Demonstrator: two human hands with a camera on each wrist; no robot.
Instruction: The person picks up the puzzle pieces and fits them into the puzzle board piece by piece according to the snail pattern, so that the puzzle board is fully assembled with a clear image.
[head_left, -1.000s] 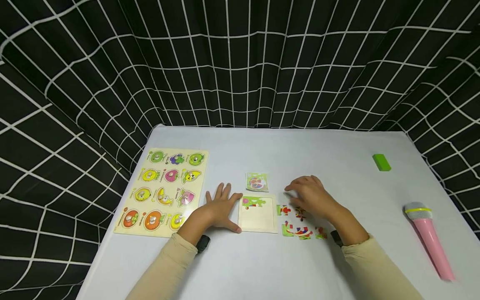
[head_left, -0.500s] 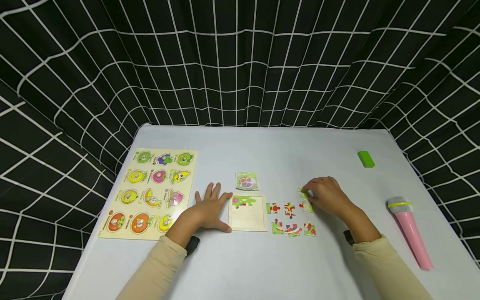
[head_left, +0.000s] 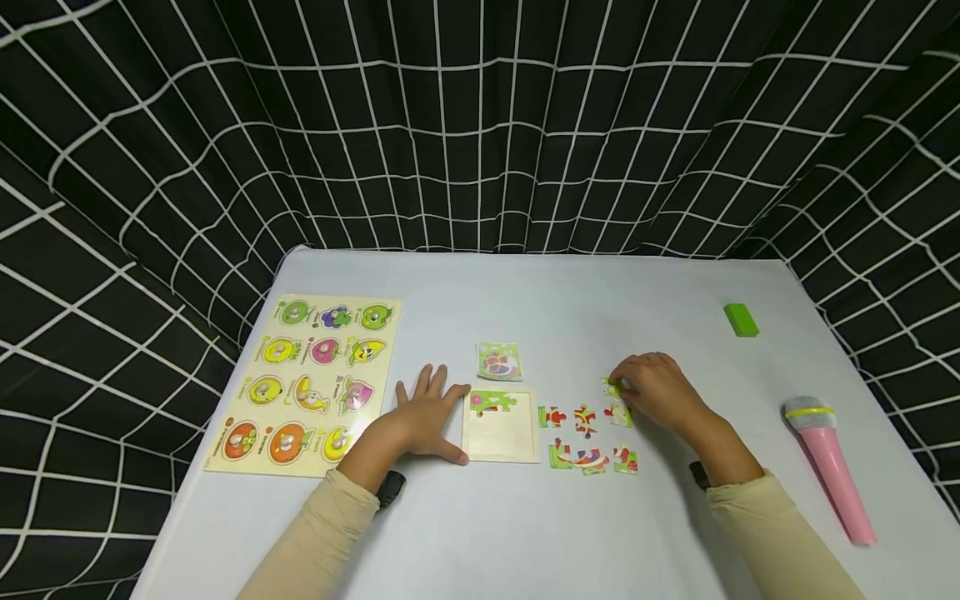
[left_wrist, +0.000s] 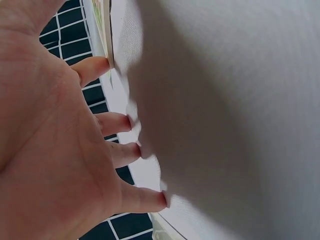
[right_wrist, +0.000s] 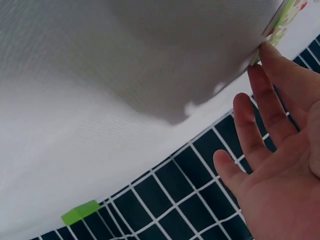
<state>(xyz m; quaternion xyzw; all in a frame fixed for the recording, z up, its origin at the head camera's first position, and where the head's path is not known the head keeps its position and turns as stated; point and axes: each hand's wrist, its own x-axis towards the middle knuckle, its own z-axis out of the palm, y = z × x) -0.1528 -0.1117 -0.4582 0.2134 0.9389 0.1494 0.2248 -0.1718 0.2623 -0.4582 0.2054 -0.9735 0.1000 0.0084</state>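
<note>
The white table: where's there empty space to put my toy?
Bare patches: in front of the puzzle tray, between the left sleeve and right sleeve; behind the picture card; and between the right hand, green block and pink microphone. Crowded: the middle, where tray, loose pieces and left hand sit close together.

The puzzle pieces [head_left: 590, 461] are printed in red, green and blue; the tray [head_left: 501, 437] is coloured cream. The black curtain [head_left: 487, 125] is crossed by a white grid, and the pink microphone [head_left: 836, 483] is ringed in yellow.
</note>
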